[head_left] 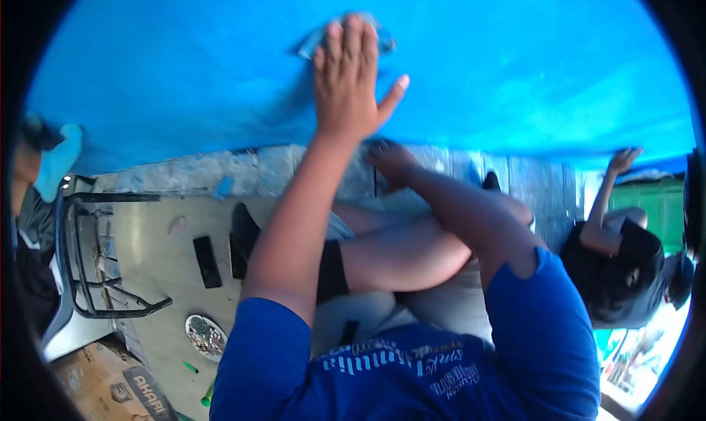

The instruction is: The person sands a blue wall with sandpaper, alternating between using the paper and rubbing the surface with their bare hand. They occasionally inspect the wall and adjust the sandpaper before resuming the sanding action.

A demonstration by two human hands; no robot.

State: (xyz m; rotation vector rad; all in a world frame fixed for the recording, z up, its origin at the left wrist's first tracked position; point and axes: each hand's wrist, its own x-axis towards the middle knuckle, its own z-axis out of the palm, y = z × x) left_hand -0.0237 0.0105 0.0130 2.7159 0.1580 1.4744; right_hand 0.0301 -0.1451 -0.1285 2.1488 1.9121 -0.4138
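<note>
one hand (347, 86), the left, covers cloth (312, 45)

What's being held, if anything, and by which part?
Left hand has its fingers laid across the middle of a cloth, no grip visible. Whether the right hand holds anything can't be told.

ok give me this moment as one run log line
left hand: flat over cloth | cloth: on blue sheet | right hand: by sheet's near edge

Over my remote feed this looks like a makeshift, part-open workshop: people (625, 274) along a broad blue surface (515, 61), a plain floor (158, 266), a cardboard box (92, 380), a metal-framed chair (70, 248) and bright daylight at one side.
</note>
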